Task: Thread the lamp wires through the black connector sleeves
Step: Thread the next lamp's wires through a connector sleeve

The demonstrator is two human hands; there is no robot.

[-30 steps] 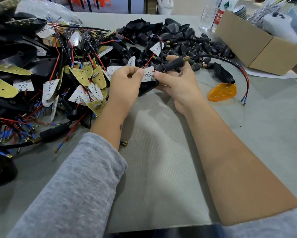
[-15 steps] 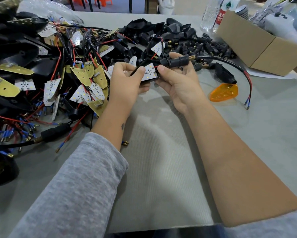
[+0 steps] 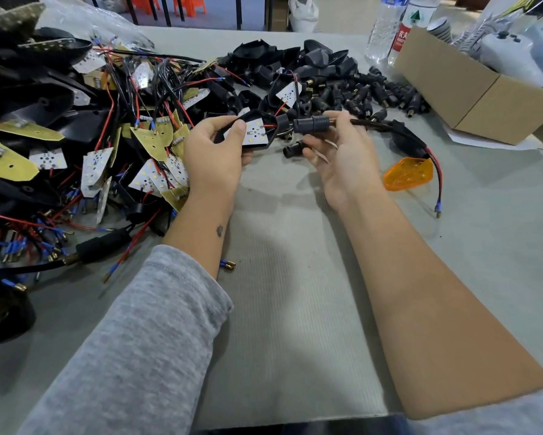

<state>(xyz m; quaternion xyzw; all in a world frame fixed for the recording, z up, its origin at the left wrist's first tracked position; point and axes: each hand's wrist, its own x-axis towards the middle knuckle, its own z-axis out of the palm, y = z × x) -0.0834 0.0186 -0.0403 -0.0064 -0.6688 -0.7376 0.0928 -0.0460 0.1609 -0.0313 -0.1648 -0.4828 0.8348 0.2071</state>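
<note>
My left hand (image 3: 215,152) grips a black lamp housing with a white LED board (image 3: 255,132) in it, thumb on the board. A short red wire runs from the board to a black connector sleeve (image 3: 311,124), which my right hand (image 3: 342,158) holds from behind with curled fingers. A brass threaded end and a black sheathed cable (image 3: 374,123) leave the sleeve to the right, ending in red and black wires with blue terminals (image 3: 438,205). A second small black sleeve (image 3: 292,149) lies just below my right fingers.
A tangled heap of LED boards, red and black wires and black housings (image 3: 91,136) fills the left. Loose black sleeves (image 3: 367,95) are piled at the back. An orange lens (image 3: 408,173) lies to the right, near a cardboard box (image 3: 471,89) and water bottles (image 3: 399,29).
My hands have drawn slightly apart: the sleeve has slid right along the cable, away from the housing, and the red wire between board and sleeve now shows.
</note>
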